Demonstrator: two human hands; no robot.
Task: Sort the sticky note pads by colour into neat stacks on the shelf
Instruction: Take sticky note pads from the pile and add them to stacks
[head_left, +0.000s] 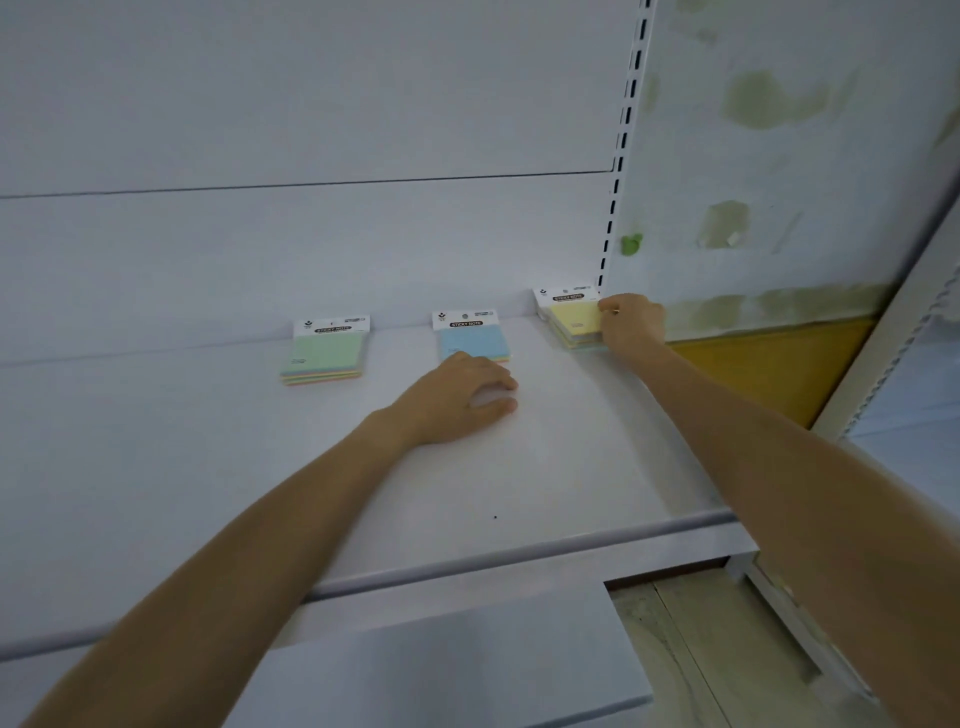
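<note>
Head view looks down at a white shelf (545, 467) with three stacks of sticky note pads set in a row near its back wall (260, 249). My left hand (457, 397) lies palm down on the shelf just in front of the blue stack (474, 338), its fingers (493, 382) loosely spread and curled a little; the knuckles cover the near edge of that stack, and I cannot tell whether the fingertips press on it or only on the shelf beside it, but nothing is gripped in that hand. My right hand (631, 325) reaches to the far right corner, where the yellow stack (574, 322) lies against the back wall next to the slotted upright (621, 156). Its fingers are drawn together on the right edge of the yellow stack, pinching or squaring the pads there, thumb side toward the white header card at the top. The green stack (324, 353) lies well to the left of the blue one, touched by neither hand, with pink, orange and blue layers showing along its near edge. All three stacks have their header cards toward the wall and each is apart from the next. Below the shelf lip a lower shelf (467, 665) shows, and to the right a patchy wall (779, 156) with a yellow band (769, 364)
</note>
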